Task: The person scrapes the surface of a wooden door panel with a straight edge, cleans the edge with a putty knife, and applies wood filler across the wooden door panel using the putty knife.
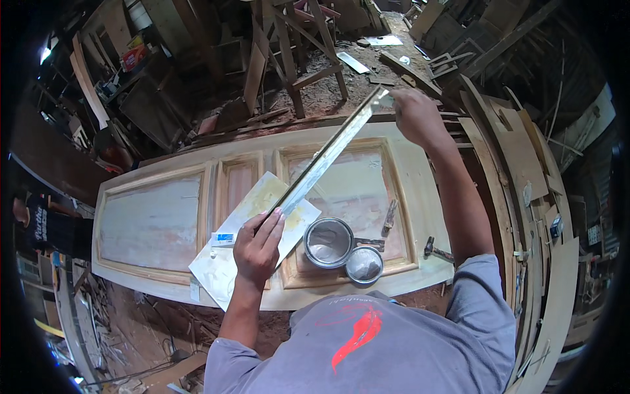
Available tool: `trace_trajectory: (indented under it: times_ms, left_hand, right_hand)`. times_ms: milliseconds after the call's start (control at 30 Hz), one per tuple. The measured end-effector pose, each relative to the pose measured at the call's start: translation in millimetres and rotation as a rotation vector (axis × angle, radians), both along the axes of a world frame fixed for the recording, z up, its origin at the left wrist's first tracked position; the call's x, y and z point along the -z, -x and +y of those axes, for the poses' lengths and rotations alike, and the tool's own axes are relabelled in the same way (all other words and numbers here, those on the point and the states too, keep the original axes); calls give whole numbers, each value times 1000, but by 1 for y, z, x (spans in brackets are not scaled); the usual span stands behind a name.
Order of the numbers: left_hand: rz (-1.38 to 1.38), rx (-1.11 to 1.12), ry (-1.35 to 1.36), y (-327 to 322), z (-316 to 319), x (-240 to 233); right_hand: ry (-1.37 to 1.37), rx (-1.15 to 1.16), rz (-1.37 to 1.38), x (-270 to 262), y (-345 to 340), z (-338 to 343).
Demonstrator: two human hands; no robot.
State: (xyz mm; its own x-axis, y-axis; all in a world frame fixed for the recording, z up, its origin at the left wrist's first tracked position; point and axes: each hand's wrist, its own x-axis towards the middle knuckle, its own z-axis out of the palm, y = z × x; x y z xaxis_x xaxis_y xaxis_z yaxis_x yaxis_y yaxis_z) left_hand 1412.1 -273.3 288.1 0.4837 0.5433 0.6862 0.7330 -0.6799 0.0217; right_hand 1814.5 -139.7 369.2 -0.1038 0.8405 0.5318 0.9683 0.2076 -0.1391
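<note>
A long, narrow strip (327, 147), with a dark edge and a pale, shiny, smeared face, slants above a wooden panel door (416, 167). My left hand (258, 246) grips its lower end. At the upper end my right hand (418, 115) has its fingers closed on a small pale piece, partly hidden and too small to name. Under the left hand lies a white board (214, 273) with yellowish smears. A small blue-and-white box (224, 239) and a white cap (213, 254) rest on it. Right of the board stand an open can (329, 241) and a smaller round container (364, 265), both with grey contents.
A dark flat blade (371, 243), a rough stick (390, 216) and a hammer (438, 250) lie on the door. Long boards (524, 197) are stacked at the right. Wooden trestles (295, 59) stand beyond the door. Another person (54, 221) is at the far left.
</note>
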Motion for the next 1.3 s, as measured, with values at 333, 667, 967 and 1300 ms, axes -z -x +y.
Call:
trace_trajectory:
  times_ms: [333,667,967,1300]
  left_hand:
    - [41,-23,50,0,3,9]
    - [-46,-32,53,5,3,8]
    - [-145,-26,91,-6,6,9]
    - [-1173,231,763,-31,-7,43]
  right_hand:
    - [296,-285,39,24,91,-54]
    - [154,-261,397,9,70,-80]
    - [262,-511,386,29,88,-98]
    - [-280,-220,1082,53,54,-7]
